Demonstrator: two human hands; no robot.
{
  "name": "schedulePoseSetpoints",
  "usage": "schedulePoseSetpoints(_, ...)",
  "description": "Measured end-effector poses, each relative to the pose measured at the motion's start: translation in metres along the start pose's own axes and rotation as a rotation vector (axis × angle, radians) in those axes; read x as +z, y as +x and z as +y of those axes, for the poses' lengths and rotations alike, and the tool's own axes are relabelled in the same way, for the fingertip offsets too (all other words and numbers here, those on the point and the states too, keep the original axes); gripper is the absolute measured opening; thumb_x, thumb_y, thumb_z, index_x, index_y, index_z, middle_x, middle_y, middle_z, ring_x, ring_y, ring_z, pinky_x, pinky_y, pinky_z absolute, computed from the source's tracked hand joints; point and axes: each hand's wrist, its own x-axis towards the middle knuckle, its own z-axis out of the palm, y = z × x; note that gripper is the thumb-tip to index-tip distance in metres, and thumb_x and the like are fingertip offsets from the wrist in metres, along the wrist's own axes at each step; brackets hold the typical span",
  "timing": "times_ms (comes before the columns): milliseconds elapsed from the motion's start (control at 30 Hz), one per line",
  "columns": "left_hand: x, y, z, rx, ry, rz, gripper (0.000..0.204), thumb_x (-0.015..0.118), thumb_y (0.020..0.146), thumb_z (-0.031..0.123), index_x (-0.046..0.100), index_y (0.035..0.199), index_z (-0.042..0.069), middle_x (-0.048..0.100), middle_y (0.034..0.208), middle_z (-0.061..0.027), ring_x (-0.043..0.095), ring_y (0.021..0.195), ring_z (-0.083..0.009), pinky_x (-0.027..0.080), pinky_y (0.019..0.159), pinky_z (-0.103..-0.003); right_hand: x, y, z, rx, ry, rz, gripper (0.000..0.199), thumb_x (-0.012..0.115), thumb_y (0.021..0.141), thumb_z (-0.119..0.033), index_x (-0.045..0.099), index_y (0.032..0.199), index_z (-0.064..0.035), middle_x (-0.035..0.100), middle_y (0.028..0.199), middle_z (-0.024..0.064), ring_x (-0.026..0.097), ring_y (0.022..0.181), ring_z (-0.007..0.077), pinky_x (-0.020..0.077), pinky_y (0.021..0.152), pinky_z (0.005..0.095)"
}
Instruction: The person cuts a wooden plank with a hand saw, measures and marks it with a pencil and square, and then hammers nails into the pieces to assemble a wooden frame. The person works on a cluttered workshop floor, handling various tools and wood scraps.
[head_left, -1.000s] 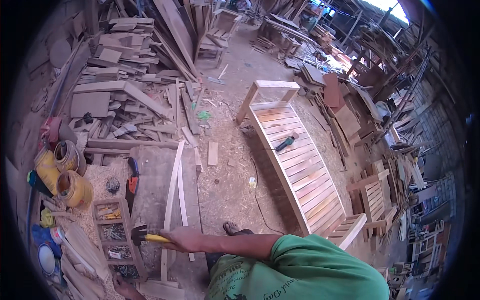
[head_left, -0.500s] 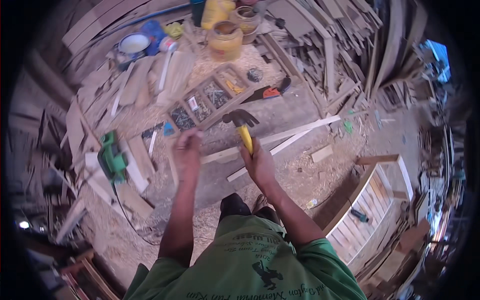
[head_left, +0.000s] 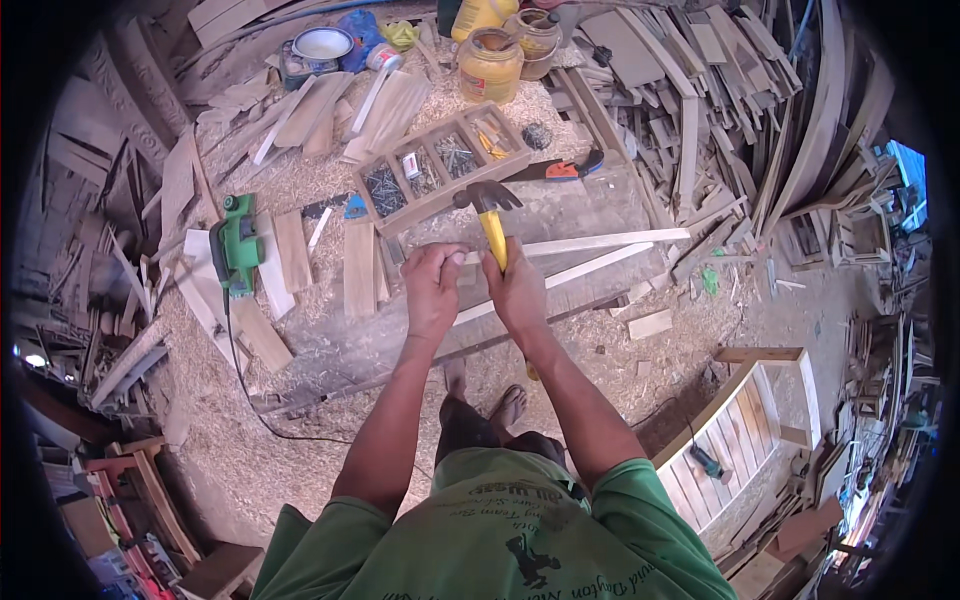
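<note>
My right hand (head_left: 517,297) is wrapped around the yellow handle of a claw hammer (head_left: 489,205), its dark head pointing away from me. Close beside it, my left hand (head_left: 434,285) has its fingers pinched together at the near left end of a light wooden strip (head_left: 590,243). Whatever sits between those fingertips is too small or hidden to make out. A second pale strip (head_left: 600,267) lies alongside on the grey work surface (head_left: 370,350). Just beyond the hands stands a wooden compartment box (head_left: 447,165) with nails and yellow pieces inside.
A green power planer (head_left: 240,245) with a black cord rests at the left. Behind the box are a handsaw (head_left: 570,170), a yellow jar (head_left: 491,66) and a white bowl (head_left: 323,43). Scrap wood (head_left: 690,140) piles up at the far right; a slatted wooden frame (head_left: 735,430) stands nearer.
My left hand has come down and rightward from beside the box to the strip's end, close to my right hand. The hammer stays in my right hand. The view has shifted slightly.
</note>
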Motion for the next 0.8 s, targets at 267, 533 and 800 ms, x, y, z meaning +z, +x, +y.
schedulePoseSetpoints(267,0.006,-0.010,-0.006,0.129,0.097,0.064,0.013,0.069,0.103,0.010,0.081,0.108,0.007,0.081,0.110,-0.0103,0.070,0.109,-0.0316,0.051,0.101,-0.045,-0.034,-0.022,-0.019,-0.088,0.193,-0.005,0.041,0.067,0.109,-0.025,0.060,0.145,-0.0054,0.073,0.089,0.0292,0.072,0.081,0.0523,0.0533,0.067,0.0612)
schedulePoseSetpoints(533,0.012,-0.016,-0.016,0.160,0.122,0.118,0.014,0.073,0.098,0.010,0.081,0.110,0.011,0.079,0.112,-0.0066,0.068,0.112,-0.0296,0.044,0.104,-0.046,-0.116,-0.080,-0.068,-0.380,-0.121,-0.024,0.065,0.065,0.109,-0.012,0.042,0.170,-0.0105,0.071,0.087,0.0251,0.070,0.067,0.0443,0.0543,0.064,0.0504)
schedulePoseSetpoints(800,0.013,-0.017,-0.014,0.162,0.103,0.149,0.014,0.074,0.095,0.007,0.080,0.107,0.011,0.078,0.108,-0.0072,0.069,0.112,-0.0300,0.044,0.104,-0.047,-0.115,-0.084,-0.074,-0.285,-0.110,-0.094,0.068,0.063,0.109,-0.017,0.040,0.173,-0.0199,0.072,0.088,0.0243,0.072,0.072,0.0479,0.0558,0.063,0.0596)
